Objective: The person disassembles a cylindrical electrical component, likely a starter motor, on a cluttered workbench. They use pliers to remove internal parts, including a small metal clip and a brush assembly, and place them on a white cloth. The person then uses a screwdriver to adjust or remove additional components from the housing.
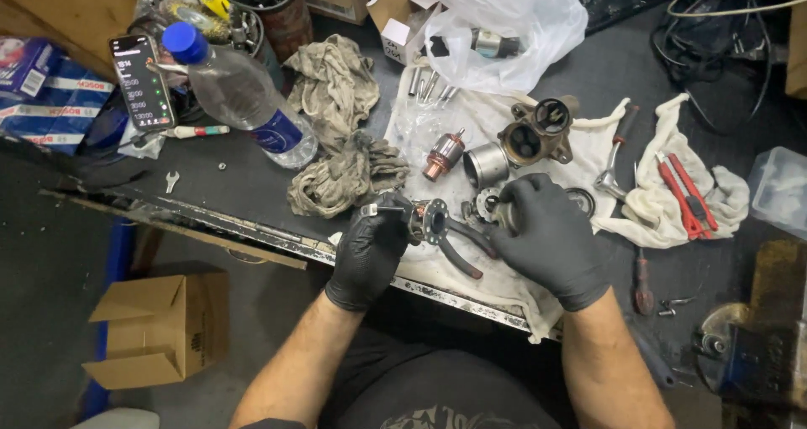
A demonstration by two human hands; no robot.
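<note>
While gloved: round flanged metal part [430, 221], oily rag [345, 177].

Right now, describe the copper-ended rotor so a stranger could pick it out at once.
Start at the white cloth spread over the dark bench. Above the left hand and just left of the steel cylinder lies the rotor, tilted. It alone has a copper-coloured drum with a thin shaft poking from its top; its neighbours are grey metal.
</note>
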